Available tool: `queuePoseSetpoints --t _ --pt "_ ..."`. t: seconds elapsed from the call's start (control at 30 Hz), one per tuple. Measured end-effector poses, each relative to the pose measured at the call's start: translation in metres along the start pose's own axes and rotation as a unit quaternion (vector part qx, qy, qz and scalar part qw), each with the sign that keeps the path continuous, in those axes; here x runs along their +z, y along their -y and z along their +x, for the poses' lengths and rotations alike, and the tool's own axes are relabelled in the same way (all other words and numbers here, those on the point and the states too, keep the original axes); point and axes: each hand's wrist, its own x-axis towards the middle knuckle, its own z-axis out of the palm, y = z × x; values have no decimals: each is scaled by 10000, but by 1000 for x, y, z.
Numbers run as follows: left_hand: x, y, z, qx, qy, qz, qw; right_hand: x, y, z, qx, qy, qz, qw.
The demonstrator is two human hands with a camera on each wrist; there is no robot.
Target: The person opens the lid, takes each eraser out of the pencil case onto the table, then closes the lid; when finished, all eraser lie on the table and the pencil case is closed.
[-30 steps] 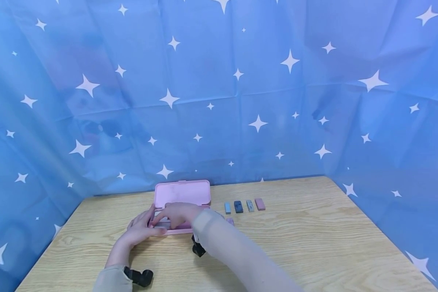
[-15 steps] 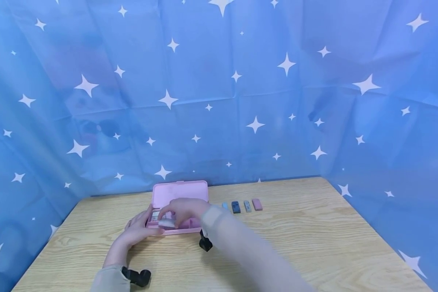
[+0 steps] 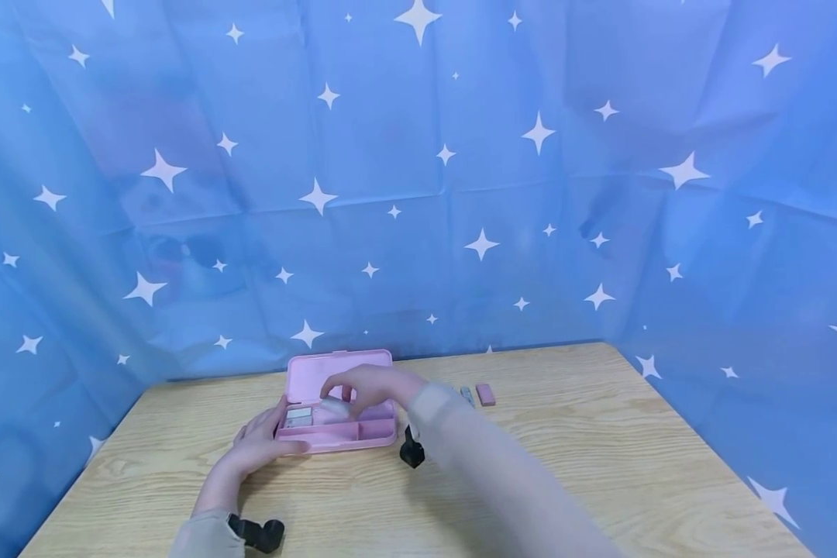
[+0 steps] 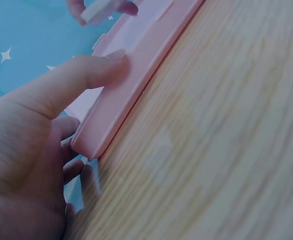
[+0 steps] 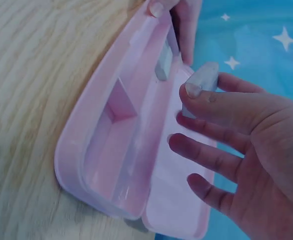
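A pink pencil case [image 3: 349, 446] lies on the wooden table, its lid [image 3: 307, 376] swung back. My left hand [image 3: 256, 442] grips the case's left end, with the thumb [image 4: 104, 70] over the front wall and the other fingers around the end. Above the case, my right hand [image 3: 373, 385] pinches a whitish block-shaped eraser [image 5: 204, 80] between thumb and forefinger; its remaining fingers are spread. Inside the long rear compartment, at the left, lies a pale eraser [image 3: 298, 418]. A divider [image 5: 120, 100] splits the front part of the case.
To the right of the case, a pink eraser [image 3: 485, 394] and a grey patterned one [image 3: 467, 395] lie on the table [image 3: 600, 449]. My right sleeve [image 3: 474, 449] hides part of that row. A blue starry cloth [image 3: 418, 232] hangs behind and at the sides.
My right hand has lifted the whitish eraser from the left part of the case and moved it right and back. My left hand stays at the case's end. The head view has shifted slightly.
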Motion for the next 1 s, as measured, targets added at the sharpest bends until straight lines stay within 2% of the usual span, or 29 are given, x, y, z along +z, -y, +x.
queuePoseSetpoints --t 0.4,0.53,0.77,1.0 --pt "0 0 0 23 -30 40 10000 -1 -16 -12 281 -148 328 9990" --pt "0 -1 0 101 -72 38 9999 1 -22 -15 298 -235 499 9980" --pt "0 -3 -1 32 4 25 10000 1 -29 -23 260 -363 668 9968" --pt "-2 -5 -4 70 18 45 10000 0 -34 -38 354 -546 878 9940"
